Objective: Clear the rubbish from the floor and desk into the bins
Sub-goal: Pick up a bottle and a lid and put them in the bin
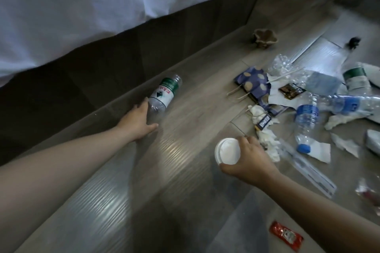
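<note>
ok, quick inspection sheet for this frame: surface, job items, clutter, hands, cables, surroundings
Surface: grey plank floor, glare patches.
Job's things: green-label bottle lying alone by the bed base; white lidded cup; no bin in view.
Clutter: pile at right with blue-label bottle, spotted paper bag, tissues; red sachet apart, near the bottom edge.
Hands: left hand open, at the green-label bottle's base; right hand grips the cup.
Cables: nothing seen.
Surroundings: white bedding over dark bed base.
</note>
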The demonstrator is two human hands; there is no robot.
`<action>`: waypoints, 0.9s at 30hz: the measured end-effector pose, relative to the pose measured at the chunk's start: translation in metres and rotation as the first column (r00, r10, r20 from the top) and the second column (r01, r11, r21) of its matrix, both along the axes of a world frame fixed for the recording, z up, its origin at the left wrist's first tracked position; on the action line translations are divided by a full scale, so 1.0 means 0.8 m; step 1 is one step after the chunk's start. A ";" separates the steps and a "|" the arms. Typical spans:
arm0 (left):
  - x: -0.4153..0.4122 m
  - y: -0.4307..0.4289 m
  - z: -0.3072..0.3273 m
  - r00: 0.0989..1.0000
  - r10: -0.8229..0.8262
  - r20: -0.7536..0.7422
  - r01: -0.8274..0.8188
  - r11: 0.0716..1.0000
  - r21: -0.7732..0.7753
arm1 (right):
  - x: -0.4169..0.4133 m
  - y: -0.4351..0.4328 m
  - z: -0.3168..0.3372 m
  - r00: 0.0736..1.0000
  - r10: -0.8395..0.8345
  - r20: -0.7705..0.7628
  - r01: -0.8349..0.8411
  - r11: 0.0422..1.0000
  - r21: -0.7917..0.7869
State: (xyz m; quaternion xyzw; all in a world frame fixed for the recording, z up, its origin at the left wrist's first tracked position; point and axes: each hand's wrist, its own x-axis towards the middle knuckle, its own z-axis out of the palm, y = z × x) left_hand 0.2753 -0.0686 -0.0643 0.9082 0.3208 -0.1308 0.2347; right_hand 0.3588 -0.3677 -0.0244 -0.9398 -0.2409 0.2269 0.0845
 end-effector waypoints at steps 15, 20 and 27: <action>0.008 -0.086 -0.018 0.960 -0.126 0.252 0.154 0.983 -0.096 | 0.038 -0.064 -0.027 0.983 -0.150 0.108 0.140 0.986 0.094; 0.004 -0.110 -0.012 0.949 -0.171 0.265 0.209 0.970 -0.121 | 0.044 -0.088 -0.035 0.974 -0.214 0.080 0.208 0.975 0.079; -0.008 -0.114 -0.011 0.939 -0.184 0.290 0.222 0.970 -0.103 | 0.004 -0.106 -0.059 0.996 -0.087 -0.010 0.087 0.993 0.078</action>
